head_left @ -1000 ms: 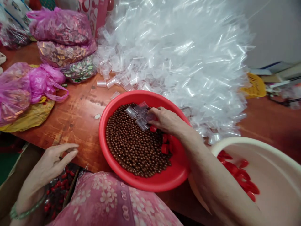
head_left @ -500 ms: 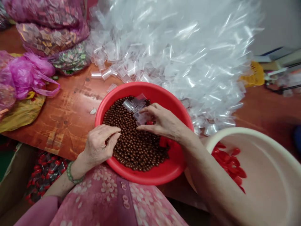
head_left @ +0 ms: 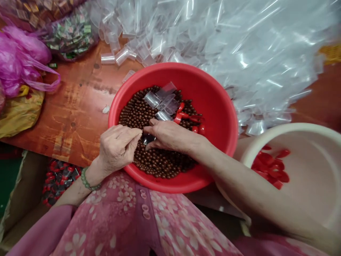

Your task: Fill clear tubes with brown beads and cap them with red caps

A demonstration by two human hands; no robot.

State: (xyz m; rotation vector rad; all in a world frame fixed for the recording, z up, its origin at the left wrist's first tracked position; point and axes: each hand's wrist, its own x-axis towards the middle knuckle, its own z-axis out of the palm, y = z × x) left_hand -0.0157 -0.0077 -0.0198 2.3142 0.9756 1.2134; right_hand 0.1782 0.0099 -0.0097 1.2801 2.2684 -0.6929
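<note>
Heaped clear plastic tubes (head_left: 218, 39) are lying at one o'clock of the round red plastic basin (head_left: 215, 89). Over glossy brown balls (head_left: 160, 165), the right hand (head_left: 173, 137) is grasping a dark-looking transparent cylinder (head_left: 148, 139) toward nine; the left hand (head_left: 115, 145) is pinching its fingertips together, contents unclear.

No brand, number or sign can be read across the worktable (head_left: 80, 106). Any print on the green-toned packets (head_left: 74, 32) is too small to decipher.

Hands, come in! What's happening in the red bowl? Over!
Right hand: gripping clear tube at brown beads. Left hand: pinched closed beside it. Loose tubes, red pieces nearby, seemingly not blocking.
</note>
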